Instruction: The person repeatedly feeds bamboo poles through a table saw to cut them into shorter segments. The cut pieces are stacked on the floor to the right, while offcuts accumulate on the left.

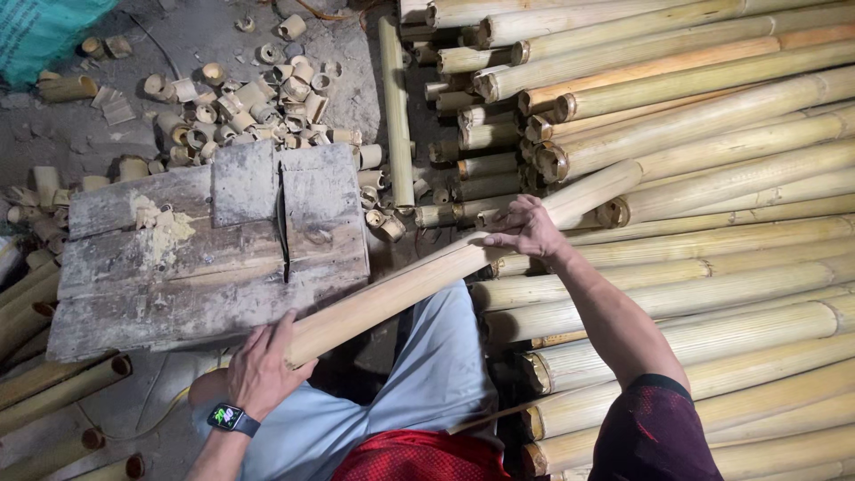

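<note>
I hold one long pale bamboo pole point(419, 281) slanting across my lap, from lower left to upper right. My left hand point(265, 363), with a dark watch on the wrist, grips its near cut end. My right hand point(525, 227) is closed over the pole farther up, where it meets the stack. In front of the pole stands a worn wooden table point(134, 276) with a saw blade point(283, 233) showing in a narrow slot. The pole's near end lies just beside the table's right front corner.
A large stack of long bamboo poles point(712, 178) fills the right side. Several short cut bamboo rings point(254, 98) litter the concrete floor behind the table. More poles point(53, 383) lie at lower left. A teal sack point(40, 31) sits at top left.
</note>
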